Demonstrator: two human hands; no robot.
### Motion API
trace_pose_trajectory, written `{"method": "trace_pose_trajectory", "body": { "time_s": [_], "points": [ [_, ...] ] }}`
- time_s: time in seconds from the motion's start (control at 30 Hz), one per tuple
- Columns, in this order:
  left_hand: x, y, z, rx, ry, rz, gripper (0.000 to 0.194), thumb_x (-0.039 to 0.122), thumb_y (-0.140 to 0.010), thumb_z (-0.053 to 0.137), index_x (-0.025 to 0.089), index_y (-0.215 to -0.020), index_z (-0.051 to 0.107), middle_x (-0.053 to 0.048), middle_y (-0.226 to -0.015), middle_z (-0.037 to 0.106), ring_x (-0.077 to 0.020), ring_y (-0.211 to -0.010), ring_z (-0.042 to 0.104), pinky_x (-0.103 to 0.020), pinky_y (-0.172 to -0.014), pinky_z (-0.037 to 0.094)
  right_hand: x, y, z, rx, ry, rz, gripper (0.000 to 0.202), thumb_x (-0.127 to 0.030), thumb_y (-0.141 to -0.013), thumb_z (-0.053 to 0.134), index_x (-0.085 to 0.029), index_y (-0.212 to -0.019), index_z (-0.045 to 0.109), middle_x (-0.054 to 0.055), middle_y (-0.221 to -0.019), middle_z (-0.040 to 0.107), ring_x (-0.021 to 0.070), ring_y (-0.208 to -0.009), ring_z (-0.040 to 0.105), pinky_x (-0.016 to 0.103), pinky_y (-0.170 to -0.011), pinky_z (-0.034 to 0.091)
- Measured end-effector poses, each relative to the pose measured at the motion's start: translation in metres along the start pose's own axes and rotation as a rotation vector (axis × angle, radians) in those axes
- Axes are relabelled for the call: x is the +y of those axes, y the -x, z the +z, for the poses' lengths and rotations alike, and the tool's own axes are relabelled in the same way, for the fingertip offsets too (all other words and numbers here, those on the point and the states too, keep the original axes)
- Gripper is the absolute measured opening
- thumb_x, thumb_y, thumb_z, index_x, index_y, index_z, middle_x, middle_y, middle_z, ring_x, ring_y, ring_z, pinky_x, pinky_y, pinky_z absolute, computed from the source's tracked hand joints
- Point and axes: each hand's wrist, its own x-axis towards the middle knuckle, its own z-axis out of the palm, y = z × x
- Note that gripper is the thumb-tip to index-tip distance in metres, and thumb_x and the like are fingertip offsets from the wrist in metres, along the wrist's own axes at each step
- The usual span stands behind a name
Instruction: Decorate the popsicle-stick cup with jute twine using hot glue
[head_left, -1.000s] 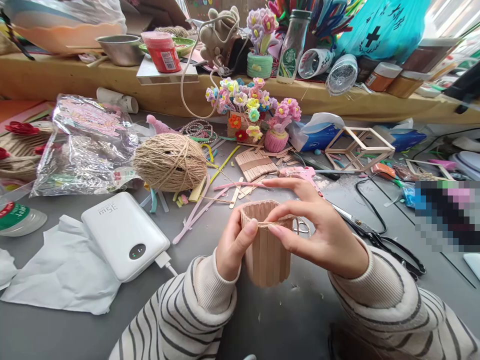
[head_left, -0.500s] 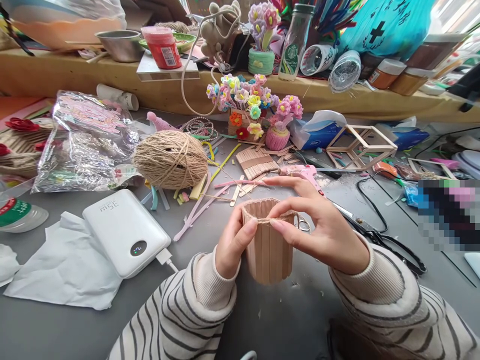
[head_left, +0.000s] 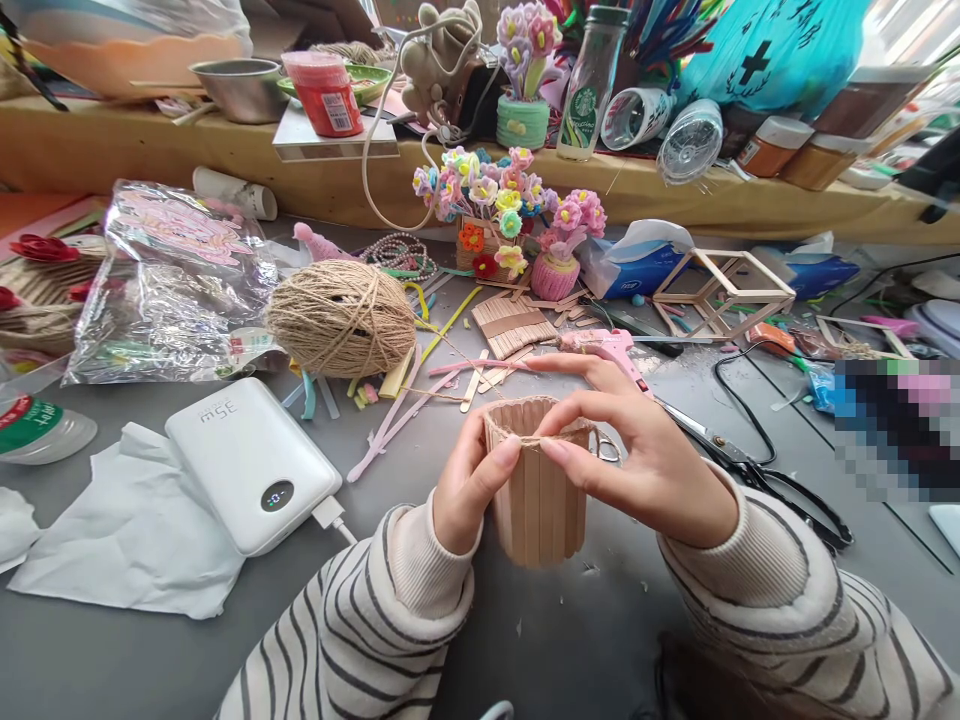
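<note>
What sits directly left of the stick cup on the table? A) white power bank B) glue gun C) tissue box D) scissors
A: the white power bank lies left of the stick cup, which the left hand and right hand hold; the scissors lie to its right.

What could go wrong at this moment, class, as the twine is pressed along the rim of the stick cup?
The twine is pinned only by fingertips of the left hand and right hand; it may slip off the stick cup. Squeezing might loosen sticks. The scissors lie close beside the right sleeve.
</note>
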Motion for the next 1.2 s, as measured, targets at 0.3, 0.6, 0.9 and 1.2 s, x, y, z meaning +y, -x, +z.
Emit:
{"method": "trace_pose_trajectory", "body": {
  "time_s": [0.3,0.6,0.9,1.2],
  "points": [
    [0.0039,-0.0023,-0.0003,-0.035,-0.041,-0.01,0.054,0.058,-0.074,0.059,0.016,-0.107,0.049,-0.012,-0.106,0.062,-0.0361,-0.111,0.051,-0.052,-0.095,0.039,0.0039,-0.0012,-0.0055,0.027,-0.087,0.088,0.022,-0.036,-0.086,0.055,-0.022,-0.081,0.069,0.007,-0.124,0.058,0.0215,-0.122,0.047,0.041,-0.106,0.033],
    [-0.0015,-0.0024,-0.0055,-0.025,-0.08,0.062,0.049,0.05,-0.075,0.063,0.019,-0.111,0.052,-0.01,-0.112,0.062,-0.0318,-0.109,0.055,-0.044,-0.092,0.043,-0.0014,-0.0011,-0.0035,-0.01,-0.049,0.049,0.008,-0.03,-0.078,0.067,-0.023,-0.075,0.068,0.007,-0.127,0.057,0.0233,-0.122,0.048,0.046,-0.107,0.034],
    [0.0027,0.0007,0.0006,0.053,-0.095,0.126,0.045,0.051,-0.075,0.065,0.021,-0.107,0.055,-0.004,-0.106,0.063,-0.0247,-0.102,0.057,-0.036,-0.088,0.044,-0.0022,-0.0015,-0.0044,-0.01,-0.058,0.038,0.006,-0.026,-0.077,0.066,-0.021,-0.074,0.068,0.008,-0.127,0.056,0.023,-0.122,0.048,0.044,-0.106,0.035],
    [-0.0002,-0.0007,-0.0065,-0.01,-0.108,0.143,0.043,0.05,-0.076,0.064,0.023,-0.108,0.055,-0.004,-0.108,0.064,-0.0262,-0.104,0.058,-0.037,-0.088,0.045,-0.0046,-0.0016,-0.003,-0.007,-0.044,0.031,0.003,-0.023,-0.076,0.066,-0.022,-0.074,0.068,0.008,-0.126,0.057,0.0245,-0.122,0.048,0.047,-0.108,0.032]
  ]
}}
